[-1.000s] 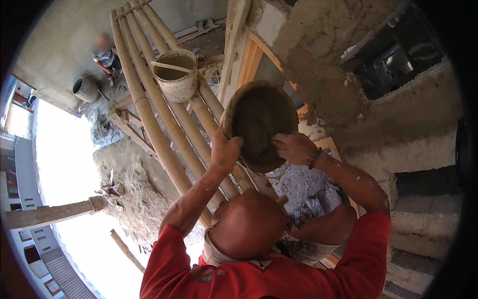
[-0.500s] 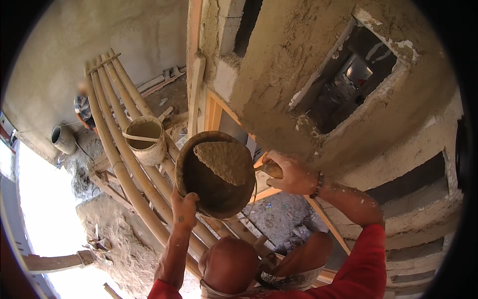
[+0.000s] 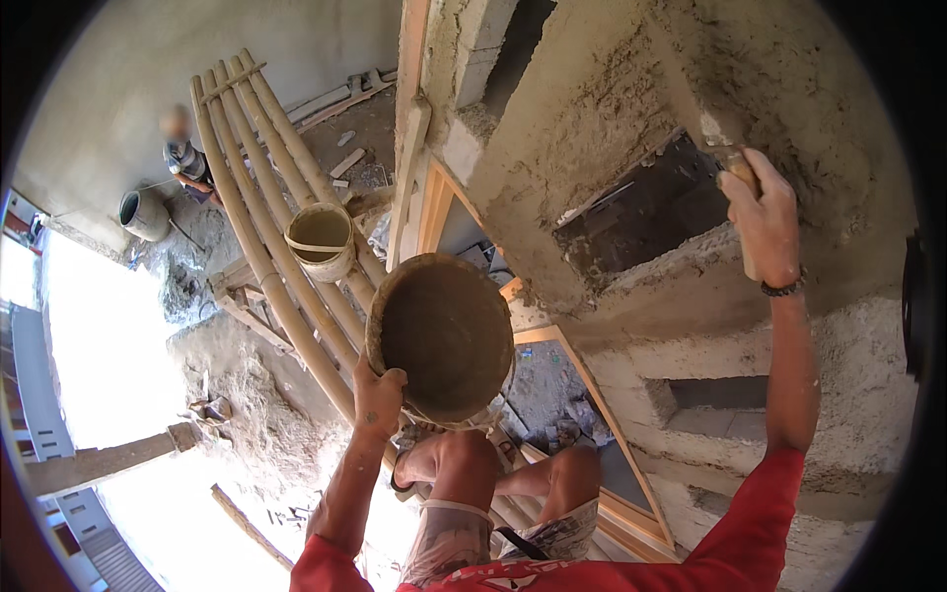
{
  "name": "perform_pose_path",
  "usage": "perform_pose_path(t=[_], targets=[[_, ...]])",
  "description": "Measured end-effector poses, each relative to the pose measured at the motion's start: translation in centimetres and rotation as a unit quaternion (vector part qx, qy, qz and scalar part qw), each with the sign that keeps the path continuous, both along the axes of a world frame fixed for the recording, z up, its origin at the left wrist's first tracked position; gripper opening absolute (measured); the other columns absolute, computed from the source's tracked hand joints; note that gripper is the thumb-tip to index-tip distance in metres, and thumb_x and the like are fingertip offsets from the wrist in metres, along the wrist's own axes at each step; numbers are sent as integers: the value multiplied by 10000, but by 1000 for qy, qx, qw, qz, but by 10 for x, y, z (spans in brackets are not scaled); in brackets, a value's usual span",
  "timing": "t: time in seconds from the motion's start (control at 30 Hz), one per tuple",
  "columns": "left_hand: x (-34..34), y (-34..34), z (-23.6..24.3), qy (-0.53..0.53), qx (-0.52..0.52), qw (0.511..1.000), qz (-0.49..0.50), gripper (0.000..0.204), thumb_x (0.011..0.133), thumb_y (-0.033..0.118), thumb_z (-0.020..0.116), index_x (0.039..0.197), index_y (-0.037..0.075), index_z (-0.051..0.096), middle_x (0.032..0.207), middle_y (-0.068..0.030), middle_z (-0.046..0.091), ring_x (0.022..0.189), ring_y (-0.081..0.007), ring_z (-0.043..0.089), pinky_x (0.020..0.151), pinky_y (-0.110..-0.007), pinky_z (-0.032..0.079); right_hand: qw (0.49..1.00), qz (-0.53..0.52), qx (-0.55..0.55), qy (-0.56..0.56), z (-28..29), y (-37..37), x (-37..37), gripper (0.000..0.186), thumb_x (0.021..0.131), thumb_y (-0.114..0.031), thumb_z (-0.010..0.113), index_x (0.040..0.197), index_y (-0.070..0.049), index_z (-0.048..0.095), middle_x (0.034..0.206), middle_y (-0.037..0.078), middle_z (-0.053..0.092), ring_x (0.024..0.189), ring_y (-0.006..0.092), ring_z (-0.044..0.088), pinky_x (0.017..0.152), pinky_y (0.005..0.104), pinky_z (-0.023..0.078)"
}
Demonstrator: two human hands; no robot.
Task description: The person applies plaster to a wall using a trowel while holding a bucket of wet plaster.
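Note:
My left hand [image 3: 379, 398] grips the near left rim of a round, mortar-stained bucket [image 3: 376, 316], thumb over the edge. The bucket is tilted so that its dark inside faces up; how much mortar lies in it is hard to tell. Up at the wall, my right hand [image 3: 764, 212] is closed round the wooden handle of a trowel [image 3: 681, 84]. Its long blade lies against the wet mortar on the wall [image 3: 602, 109], just above a rectangular opening [image 3: 646, 207].
Bamboo poles [image 3: 258, 252] form a scaffold on my left, with a second bucket [image 3: 321, 237] standing on them. Beyond it, a person [image 3: 187, 163] is near a tipped bucket [image 3: 145, 213]. An orange wooden frame [image 3: 612, 434] stands below the wall, beside my legs.
My right hand has swung the trowel up from over the bucket to the wall, and the mortar heaped on its blade no longer shows. My left hand keeps hold of the bucket.

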State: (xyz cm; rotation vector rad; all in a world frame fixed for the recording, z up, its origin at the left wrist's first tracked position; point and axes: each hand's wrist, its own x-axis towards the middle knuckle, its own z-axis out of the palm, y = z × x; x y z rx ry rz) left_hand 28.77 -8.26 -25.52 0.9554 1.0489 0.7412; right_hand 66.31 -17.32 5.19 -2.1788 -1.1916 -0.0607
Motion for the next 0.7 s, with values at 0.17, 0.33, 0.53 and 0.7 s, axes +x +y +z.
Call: perform_pose_path(t=[0.17, 0.33, 0.53, 0.7], targets=[[-8, -14, 32, 16, -22, 1000, 6, 592, 697, -62, 502, 1288, -30, 522, 1058, -109, 648, 916, -212, 640, 809, -304, 529, 997, 22, -24, 76, 21, -7, -19, 338, 917, -148, 639, 1180, 56, 582, 739, 10, 534, 600, 50, 466, 521, 246, 399], [-13, -25, 81, 77, -66, 995, -16, 600, 690, -48, 499, 1289, -30, 524, 1083, -109, 635, 929, -183, 627, 807, -286, 515, 955, 88, -200, 200, -89, -15, -6, 422, 843, -195, 684, 1175, 46, 587, 873, 133, 635, 769, 186, 604, 671, 357, 501], [-45, -29, 111, 58, -90, 994, 26, 632, 683, -42, 494, 1314, -63, 505, 1163, -157, 625, 1039, -225, 603, 906, -306, 486, 949, 42, -231, 212, -281, 60, -9, 411, 800, -222, 686, 1125, 22, 621, 1042, 226, 689, 989, 374, 663, 815, 442, 517], [-63, -23, 140, 69, -71, 995, 22, 670, 678, -10, 491, 1347, -55, 495, 1186, -115, 623, 1031, -185, 606, 889, -285, 493, 972, -5, -102, 211, -353, 103, 36, 418, 797, -219, 693, 1128, 25, 619, 1050, 223, 688, 987, 380, 660, 815, 460, 525]])
